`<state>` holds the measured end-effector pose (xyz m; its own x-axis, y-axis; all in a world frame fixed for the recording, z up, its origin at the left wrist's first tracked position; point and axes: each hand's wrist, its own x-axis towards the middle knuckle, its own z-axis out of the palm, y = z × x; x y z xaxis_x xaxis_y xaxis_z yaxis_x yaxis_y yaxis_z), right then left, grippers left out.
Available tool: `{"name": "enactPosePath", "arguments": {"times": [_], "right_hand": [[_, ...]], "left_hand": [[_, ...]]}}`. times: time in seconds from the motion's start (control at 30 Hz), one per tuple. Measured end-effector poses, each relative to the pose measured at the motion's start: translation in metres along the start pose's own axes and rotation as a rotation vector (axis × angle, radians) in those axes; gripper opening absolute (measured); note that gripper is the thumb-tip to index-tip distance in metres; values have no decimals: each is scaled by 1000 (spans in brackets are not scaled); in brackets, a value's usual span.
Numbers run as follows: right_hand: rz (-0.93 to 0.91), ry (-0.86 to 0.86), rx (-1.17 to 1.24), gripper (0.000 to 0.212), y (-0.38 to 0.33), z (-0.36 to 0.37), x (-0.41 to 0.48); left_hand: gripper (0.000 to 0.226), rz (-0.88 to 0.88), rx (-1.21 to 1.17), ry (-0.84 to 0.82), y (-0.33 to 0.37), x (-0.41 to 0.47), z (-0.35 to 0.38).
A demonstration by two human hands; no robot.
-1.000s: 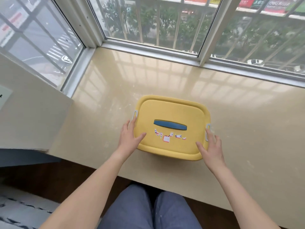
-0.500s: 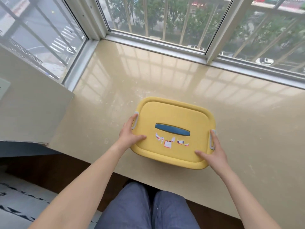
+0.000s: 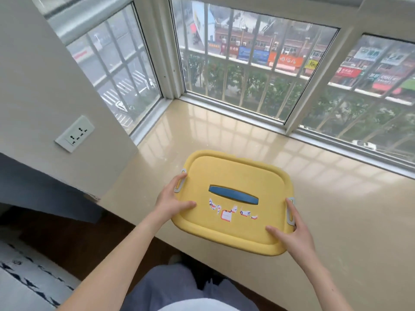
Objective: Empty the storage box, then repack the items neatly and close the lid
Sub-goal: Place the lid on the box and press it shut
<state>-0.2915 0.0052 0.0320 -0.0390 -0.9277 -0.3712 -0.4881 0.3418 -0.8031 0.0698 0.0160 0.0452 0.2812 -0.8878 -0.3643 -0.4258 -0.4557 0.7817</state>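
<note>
Box [image 3: 258, 230] sits on the sill [image 3: 348, 221] close to its front edge, lid [image 3: 229, 173] shut. Against 0.5 s ago, the view has tipped up to take in more window and street, and both hands keep their hold at the 2 ends. Left hand [image 3: 170, 203] grips the left end, thumb flat on the lid, fingers curled at the grey latch [image 3: 180, 181]. Right hand [image 3: 292, 239] grips the right end, thumb on the lid, forefinger along the other latch [image 3: 291, 212], remaining fingers hidden.

The lid is smooth matte yellow plastic, a rounded rectangle with a raised panel, a recessed blue bar handle [image 3: 233, 194] and torn stickers [image 3: 226, 215]. The sill is glossy beige stone.

The box's long axis runs left to right, its left end farther from the person, with the handle along it.
</note>
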Motion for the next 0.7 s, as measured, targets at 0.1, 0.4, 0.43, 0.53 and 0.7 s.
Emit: {"name": "enactPosePath", "arguments": {"times": [0.1, 0.4, 0.43, 0.53, 0.7], "right_hand": [[-83, 3, 28, 96, -33, 9, 2], [-174, 13, 20, 96, -109, 76, 17], [-165, 21, 22, 96, -114, 87, 16], [-115, 51, 23, 96, -129, 125, 17], [-49, 90, 51, 94, -156, 183, 21]], "left_hand": [[80, 55, -36, 68, 11, -4, -32], [81, 151, -62, 126, 2, 35, -127], [81, 154, -61, 115, -2, 44, -137], [83, 149, -42, 46, -19, 75, -168], [88, 165, -26, -42, -43, 119, -217]]}}
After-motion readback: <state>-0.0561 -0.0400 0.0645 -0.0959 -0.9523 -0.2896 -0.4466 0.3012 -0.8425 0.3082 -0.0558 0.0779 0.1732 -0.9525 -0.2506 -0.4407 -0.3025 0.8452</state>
